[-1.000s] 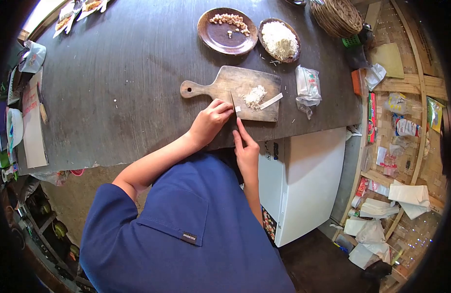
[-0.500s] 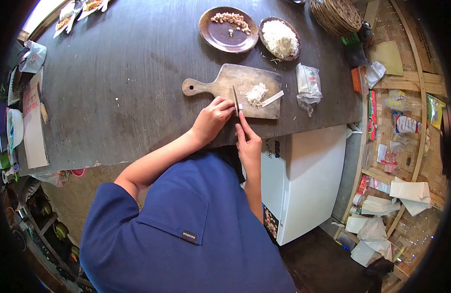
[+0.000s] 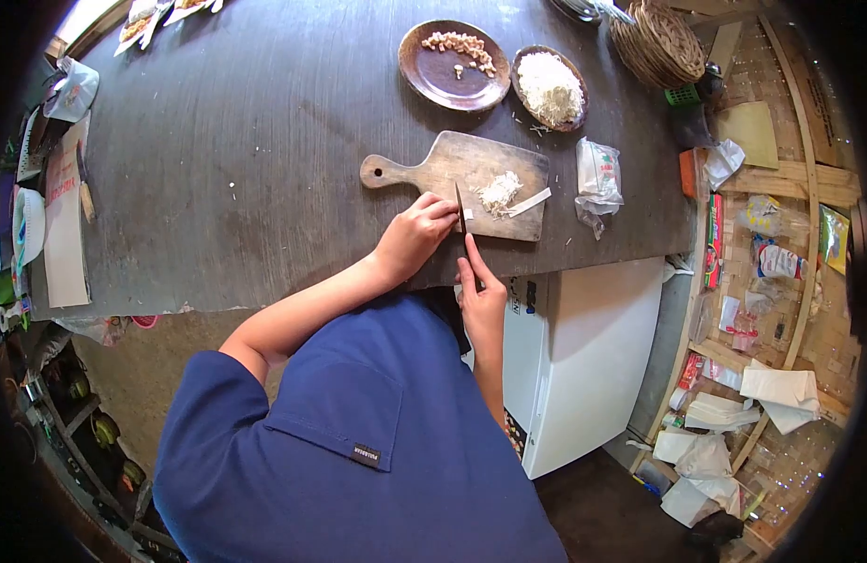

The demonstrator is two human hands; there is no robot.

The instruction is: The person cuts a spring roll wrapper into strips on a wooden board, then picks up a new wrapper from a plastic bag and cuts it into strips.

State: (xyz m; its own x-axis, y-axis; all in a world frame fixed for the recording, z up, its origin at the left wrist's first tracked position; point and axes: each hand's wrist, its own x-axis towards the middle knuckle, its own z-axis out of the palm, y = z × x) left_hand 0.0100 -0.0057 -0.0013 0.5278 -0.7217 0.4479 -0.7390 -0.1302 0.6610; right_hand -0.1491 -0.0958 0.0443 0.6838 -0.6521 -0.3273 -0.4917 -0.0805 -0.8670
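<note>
Left hand [image 3: 416, 233]: lying curled on the cutting board's near edge, fingertips pinning a small white piece [image 3: 468, 215] against the wood
Right hand [image 3: 480, 296]: gripping the knife [image 3: 461, 206] by its handle, forefinger stretching along the back of the blade; the hand is hanging just off the near edge of the tabletop [image 3: 246, 159]
Knife: standing on its edge, blade touching the white piece right beside the left fingertips
Cutting board [image 3: 433, 169]: lying near the tabletop's near right corner, handle pointing left
On the board: a shredded white heap [image 3: 499, 191] and a pale strip [image 3: 530, 202] are sitting just right of the blade
Beyond the board: a brown plate [image 3: 443, 80] with tan bits and a bowl [image 3: 549, 89] of white shreds are sitting side by side towards the far edge
Right of the board: a plastic packet [image 3: 597, 174] is lying near the right edge
Change over the last second: the blade is staying at the same piece, while the right hand is sitting closer to the board than a second ago
</note>
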